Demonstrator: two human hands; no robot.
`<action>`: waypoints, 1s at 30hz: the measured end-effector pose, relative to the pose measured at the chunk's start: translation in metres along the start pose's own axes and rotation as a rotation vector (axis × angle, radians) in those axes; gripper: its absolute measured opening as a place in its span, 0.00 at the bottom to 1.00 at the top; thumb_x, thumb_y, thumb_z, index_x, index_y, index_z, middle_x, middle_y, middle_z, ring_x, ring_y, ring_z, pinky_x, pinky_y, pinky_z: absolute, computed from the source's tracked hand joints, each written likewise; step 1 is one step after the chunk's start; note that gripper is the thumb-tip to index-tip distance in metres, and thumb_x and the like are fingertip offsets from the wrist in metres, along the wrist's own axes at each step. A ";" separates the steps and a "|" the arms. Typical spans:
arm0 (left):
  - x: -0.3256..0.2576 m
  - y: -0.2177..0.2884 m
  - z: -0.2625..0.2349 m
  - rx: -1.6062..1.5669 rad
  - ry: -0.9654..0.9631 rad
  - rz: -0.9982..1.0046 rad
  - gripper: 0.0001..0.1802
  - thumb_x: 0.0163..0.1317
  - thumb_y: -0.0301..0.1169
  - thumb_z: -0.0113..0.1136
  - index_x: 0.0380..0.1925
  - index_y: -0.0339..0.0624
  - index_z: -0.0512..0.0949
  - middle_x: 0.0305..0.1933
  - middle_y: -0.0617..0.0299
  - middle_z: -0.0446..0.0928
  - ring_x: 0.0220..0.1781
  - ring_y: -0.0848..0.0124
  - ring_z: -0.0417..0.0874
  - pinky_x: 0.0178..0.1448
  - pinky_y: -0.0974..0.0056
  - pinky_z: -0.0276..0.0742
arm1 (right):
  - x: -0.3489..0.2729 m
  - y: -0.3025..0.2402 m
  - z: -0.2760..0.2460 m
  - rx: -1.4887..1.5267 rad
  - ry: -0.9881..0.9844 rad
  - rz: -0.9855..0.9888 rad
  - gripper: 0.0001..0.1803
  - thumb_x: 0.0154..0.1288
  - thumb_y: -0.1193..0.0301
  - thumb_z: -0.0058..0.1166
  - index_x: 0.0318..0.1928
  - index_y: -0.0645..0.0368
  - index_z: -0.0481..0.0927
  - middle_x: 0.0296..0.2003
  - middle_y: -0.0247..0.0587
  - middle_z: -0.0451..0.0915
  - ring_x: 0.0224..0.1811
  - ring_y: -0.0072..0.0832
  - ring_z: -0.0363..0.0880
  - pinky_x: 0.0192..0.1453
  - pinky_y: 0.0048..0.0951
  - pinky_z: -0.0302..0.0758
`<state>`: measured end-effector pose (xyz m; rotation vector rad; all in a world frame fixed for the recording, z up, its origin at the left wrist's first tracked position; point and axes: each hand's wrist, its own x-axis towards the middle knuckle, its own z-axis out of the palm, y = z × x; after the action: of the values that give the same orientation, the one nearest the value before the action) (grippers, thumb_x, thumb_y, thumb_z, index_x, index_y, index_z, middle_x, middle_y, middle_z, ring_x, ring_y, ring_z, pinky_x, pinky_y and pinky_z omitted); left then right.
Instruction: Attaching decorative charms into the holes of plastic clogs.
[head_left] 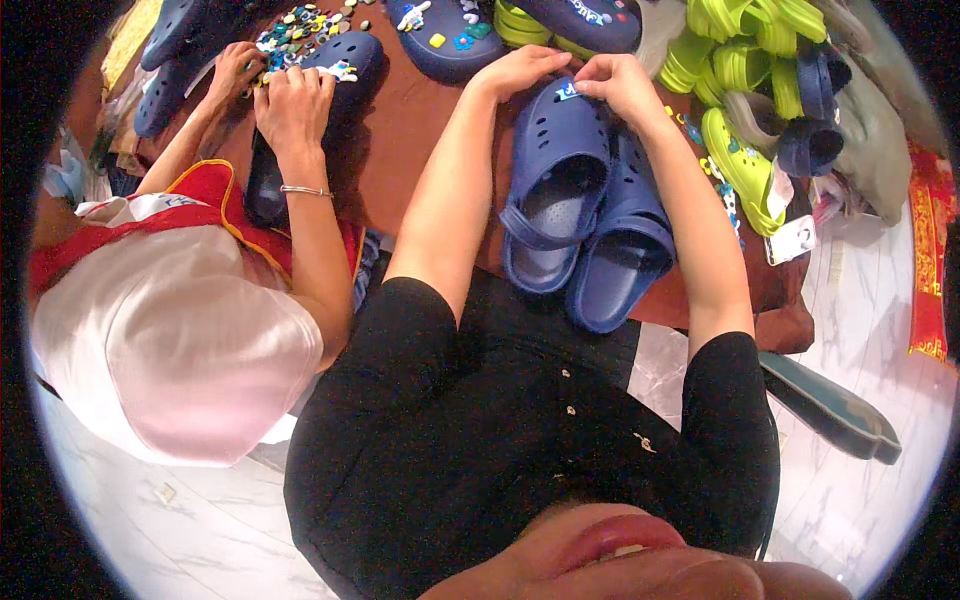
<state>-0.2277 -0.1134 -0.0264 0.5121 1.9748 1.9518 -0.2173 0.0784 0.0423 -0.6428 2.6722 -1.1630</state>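
In front of me lies a pair of navy blue clogs, heels toward me. My left hand [522, 72] is closed about the toe of the left clog [558, 135], its fingers partly hidden behind it. A small light blue shoe charm [567, 91] sits on that toe. My right hand [618, 88] pinches at the charm's right edge with thumb and finger. Beside it, partly under my right forearm, rests the right clog [625, 262].
A co-worker in a white cap [185, 345] handles another navy clog [355, 65] at left, near a pile of charms [305, 32]. Lime green clogs [745, 60] are heaped at far right. One lime clog [740, 165] and a white card [791, 240] lie by the brown table's [400, 150] right edge.
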 end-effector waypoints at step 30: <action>0.004 -0.009 -0.008 0.103 -0.045 -0.019 0.46 0.46 0.37 0.74 0.66 0.43 0.64 0.58 0.52 0.74 0.58 0.66 0.74 0.65 0.63 0.63 | 0.029 -0.012 0.010 -0.488 0.034 0.005 0.23 0.36 0.66 0.74 0.37 0.56 0.83 0.36 0.46 0.84 0.42 0.43 0.83 0.48 0.40 0.78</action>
<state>-0.2354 -0.1184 -0.0349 0.5559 2.0527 1.8193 -0.2366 0.0515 0.0444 -0.6823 3.0022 -0.5136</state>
